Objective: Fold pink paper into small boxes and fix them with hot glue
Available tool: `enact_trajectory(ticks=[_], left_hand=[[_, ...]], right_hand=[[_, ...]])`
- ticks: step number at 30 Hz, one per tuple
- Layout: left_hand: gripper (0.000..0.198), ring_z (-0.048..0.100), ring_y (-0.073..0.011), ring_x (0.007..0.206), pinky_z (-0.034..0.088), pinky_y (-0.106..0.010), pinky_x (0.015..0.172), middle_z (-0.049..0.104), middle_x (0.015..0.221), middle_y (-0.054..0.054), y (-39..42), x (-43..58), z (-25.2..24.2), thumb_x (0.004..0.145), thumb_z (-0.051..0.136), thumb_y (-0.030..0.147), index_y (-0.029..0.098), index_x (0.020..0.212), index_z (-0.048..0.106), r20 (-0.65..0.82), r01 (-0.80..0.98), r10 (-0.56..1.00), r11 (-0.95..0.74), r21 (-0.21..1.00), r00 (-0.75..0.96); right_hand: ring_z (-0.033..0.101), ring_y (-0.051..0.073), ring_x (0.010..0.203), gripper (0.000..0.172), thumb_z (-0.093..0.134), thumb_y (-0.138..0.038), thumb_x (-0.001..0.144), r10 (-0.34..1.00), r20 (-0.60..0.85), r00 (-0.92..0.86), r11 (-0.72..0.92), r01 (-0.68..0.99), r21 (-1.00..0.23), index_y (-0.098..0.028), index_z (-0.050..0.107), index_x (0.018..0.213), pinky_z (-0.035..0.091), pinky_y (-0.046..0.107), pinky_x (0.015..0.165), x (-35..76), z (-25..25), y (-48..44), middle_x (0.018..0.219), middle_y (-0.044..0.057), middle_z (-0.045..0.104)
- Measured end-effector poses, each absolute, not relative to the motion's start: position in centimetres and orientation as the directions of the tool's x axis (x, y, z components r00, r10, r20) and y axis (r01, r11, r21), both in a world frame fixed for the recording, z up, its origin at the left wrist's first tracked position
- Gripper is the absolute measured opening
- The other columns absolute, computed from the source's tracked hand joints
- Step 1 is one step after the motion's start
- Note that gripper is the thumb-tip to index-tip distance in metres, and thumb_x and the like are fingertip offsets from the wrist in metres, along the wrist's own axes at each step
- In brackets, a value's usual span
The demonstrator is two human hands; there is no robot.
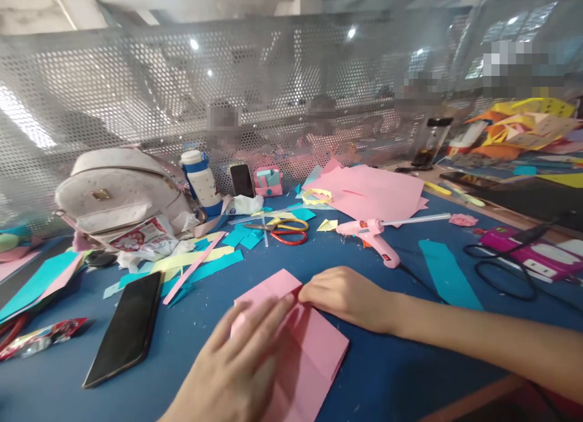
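Note:
A folded sheet of pink paper (314,355) with crease lines lies on the blue table in front of me. My left hand (243,355) rests over its left side, fingers stretched out and slightly apart. At the paper's far edge, my right hand (337,294) has its fingers curled in a pinch on the fold, where a darker shaded gap shows. What lies under my left palm is hidden. Beyond my right hand is a pink glue gun (376,237) with a clear glue stick in its back end. Scissors (286,231) with red and yellow handles lie farther left.
Left of the paper lies a black phone (125,328), near blue and yellow paper strips (204,270). A white backpack (122,191) and bottle (200,179) stand against a perforated screen (159,88). Pink sheets (373,188) lie behind; a magenta power strip (528,252) is right.

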State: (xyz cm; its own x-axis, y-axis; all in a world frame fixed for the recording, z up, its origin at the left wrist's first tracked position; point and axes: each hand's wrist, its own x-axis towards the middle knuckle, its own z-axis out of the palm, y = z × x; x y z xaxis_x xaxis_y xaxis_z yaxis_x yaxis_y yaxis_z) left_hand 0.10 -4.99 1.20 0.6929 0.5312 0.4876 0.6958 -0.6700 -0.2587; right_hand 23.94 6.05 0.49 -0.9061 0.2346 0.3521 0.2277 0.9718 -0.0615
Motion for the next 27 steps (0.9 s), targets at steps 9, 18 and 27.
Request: enact_trajectory(ticks=[9, 18, 27], left_hand=[[0.032, 0.066, -0.0256, 0.101, 0.043, -0.039, 0.093, 0.073, 0.110, -0.011, -4.6, 3.3, -1.3, 0.093, 0.042, 0.030, 0.011, 0.104, 0.066, 0.481, 0.695, 0.521, -0.645, -0.320, 0.705], [0.038, 0.065, -0.0301, 0.101, 0.044, -0.041, 0.092, 0.071, 0.111, -0.013, -4.9, 4.5, -2.1, 0.093, 0.046, 0.036, 0.009, 0.112, 0.063, 0.491, 0.745, 0.572, -0.592, -0.307, 0.657], [0.040, 0.064, -0.0310, 0.102, 0.048, -0.041, 0.091, 0.067, 0.117, -0.015, -5.3, 4.6, -1.8, 0.092, 0.051, 0.037, 0.008, 0.116, 0.063, 0.394, 0.750, 0.641, -0.605, -0.267, 0.658]], right_hand=[[0.058, 0.013, 0.067, 0.014, 0.048, -0.021, 0.098, 0.266, 0.363, -0.893, 0.959, 0.284, -0.003, -0.016, 0.061, 0.096, 0.036, 0.027, 0.061, 23.2, 1.1, 6.9, 0.078, 0.000, 0.066], [0.058, 0.015, 0.084, 0.016, 0.047, -0.010, 0.095, 0.376, 0.318, -0.870, 0.922, 0.386, -0.034, -0.016, 0.061, 0.099, 0.042, 0.026, 0.066, 23.6, 1.3, 3.9, 0.093, 0.003, 0.064], [0.052, 0.017, 0.063, 0.025, 0.040, 0.001, 0.087, 0.219, 0.477, -0.851, 0.840, 0.414, 0.352, -0.013, 0.059, 0.080, 0.036, 0.029, 0.052, 22.0, -0.8, 3.2, 0.069, 0.004, 0.058]])
